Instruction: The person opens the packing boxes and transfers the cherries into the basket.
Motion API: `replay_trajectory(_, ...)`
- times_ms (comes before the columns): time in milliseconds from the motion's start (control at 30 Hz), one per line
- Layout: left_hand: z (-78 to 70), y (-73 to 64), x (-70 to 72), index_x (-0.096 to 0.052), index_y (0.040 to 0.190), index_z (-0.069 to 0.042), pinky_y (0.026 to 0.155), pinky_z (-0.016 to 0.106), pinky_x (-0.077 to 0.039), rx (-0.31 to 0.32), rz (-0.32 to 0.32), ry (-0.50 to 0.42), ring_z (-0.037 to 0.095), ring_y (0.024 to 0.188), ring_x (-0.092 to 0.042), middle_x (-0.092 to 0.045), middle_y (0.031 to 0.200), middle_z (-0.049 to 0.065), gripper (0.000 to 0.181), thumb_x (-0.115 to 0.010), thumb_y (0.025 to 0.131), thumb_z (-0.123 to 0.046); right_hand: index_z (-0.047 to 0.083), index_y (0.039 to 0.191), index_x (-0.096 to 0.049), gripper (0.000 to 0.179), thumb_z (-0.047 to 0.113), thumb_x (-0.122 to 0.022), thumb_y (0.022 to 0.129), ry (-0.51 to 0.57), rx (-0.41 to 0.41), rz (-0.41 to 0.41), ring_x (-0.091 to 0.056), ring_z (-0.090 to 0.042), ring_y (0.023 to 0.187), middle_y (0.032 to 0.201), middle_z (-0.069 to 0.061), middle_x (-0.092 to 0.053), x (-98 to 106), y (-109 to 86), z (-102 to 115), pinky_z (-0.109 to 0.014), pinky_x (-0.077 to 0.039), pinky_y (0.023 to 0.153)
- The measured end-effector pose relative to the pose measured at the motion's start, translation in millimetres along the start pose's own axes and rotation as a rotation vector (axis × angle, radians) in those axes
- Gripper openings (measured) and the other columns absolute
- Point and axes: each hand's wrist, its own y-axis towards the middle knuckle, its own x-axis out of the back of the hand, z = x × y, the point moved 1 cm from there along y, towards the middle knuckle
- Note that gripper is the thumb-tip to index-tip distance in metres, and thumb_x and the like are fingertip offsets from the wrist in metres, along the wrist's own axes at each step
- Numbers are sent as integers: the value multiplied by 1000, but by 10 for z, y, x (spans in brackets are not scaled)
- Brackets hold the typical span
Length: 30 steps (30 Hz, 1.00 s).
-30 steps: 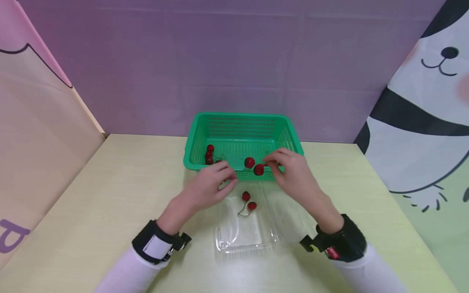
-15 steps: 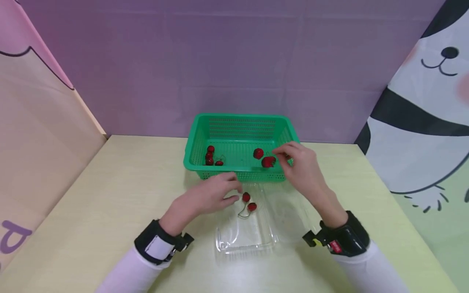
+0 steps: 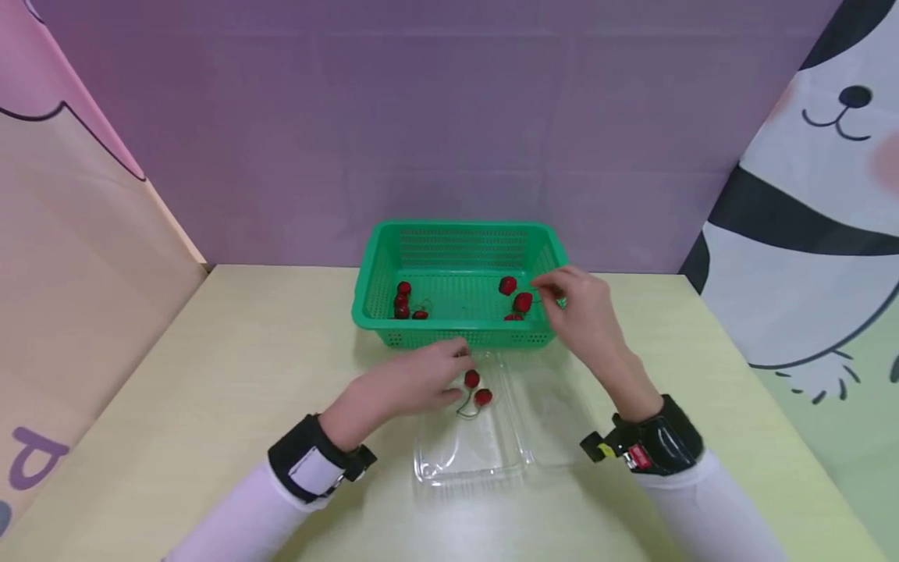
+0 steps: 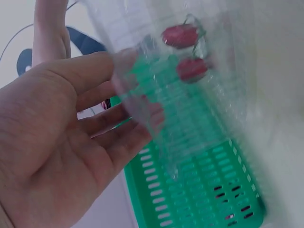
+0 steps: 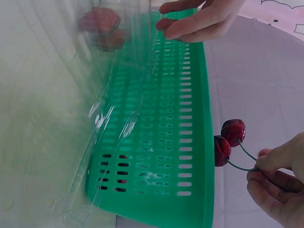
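My right hand (image 3: 583, 316) pinches the thin green stems of a pair of cherries (image 5: 233, 132), which hang over the right end of the green basket (image 3: 463, 336). Below them another red cherry (image 3: 513, 318) shows inside the basket. My left hand (image 3: 414, 380) hovers with loosely bent fingers over the clear plastic box (image 3: 470, 460), holding nothing. Right beside its fingertips, two joined cherries (image 3: 482, 396) lie in that box, their stems toward the front. The left wrist view shows this pair of cherries (image 4: 192, 69) through the clear wall, with fingers (image 4: 135, 128) at the wall's edge.
Several cherries (image 3: 402, 304) lie at the basket's left end. The box's clear lid (image 3: 558, 429) lies folded out to the right on the pale wooden table (image 3: 211, 398). A purple backdrop (image 3: 449, 117) rises behind the basket.
My right hand has carried its cherry pair back and right, deeper over the basket's right end. My left hand has moved right and down from the basket's front edge to the cherries in the box.
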Motion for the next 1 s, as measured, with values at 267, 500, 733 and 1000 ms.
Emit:
replay_trajectory(267,-64,69,-67,-67,115,-7,91,21,-43,2,40,61,18,118,-49,-51,129,5,24,-70,92,-17,-5,90,-73,14,-13,-66,83,0,-23,13,-65,-23,74,87,-11,-66,-68,-18,-93,-29,-50,64)
replay_trajectory(500,-113,134,-109,-68,118,-10,95,22,-42,-37,65,230,18,117,-50,-54,127,2,30,-69,94,-28,-3,92,-73,13,-11,-66,84,-9,-54,52,-64,-23,76,89,-11,-66,-116,-36,-152,-31,-52,65)
replay_trajectory(733,-149,159,-135,-69,116,-12,88,22,-44,-40,54,263,15,109,-52,-56,121,0,26,-66,96,-28,-2,92,-72,12,-9,-66,85,-26,-58,76,-64,-23,77,87,-12,-66,-136,-34,-184,-30,-51,64)
replay_trajectory(1000,-165,163,-165,-73,106,-18,89,22,-44,-73,59,286,15,110,-53,-58,118,-1,14,-63,98,-25,-2,93,-72,11,-7,-66,86,-12,-76,99,-64,-23,77,87,-11,-66,-173,-43,-181,-31,-52,65)
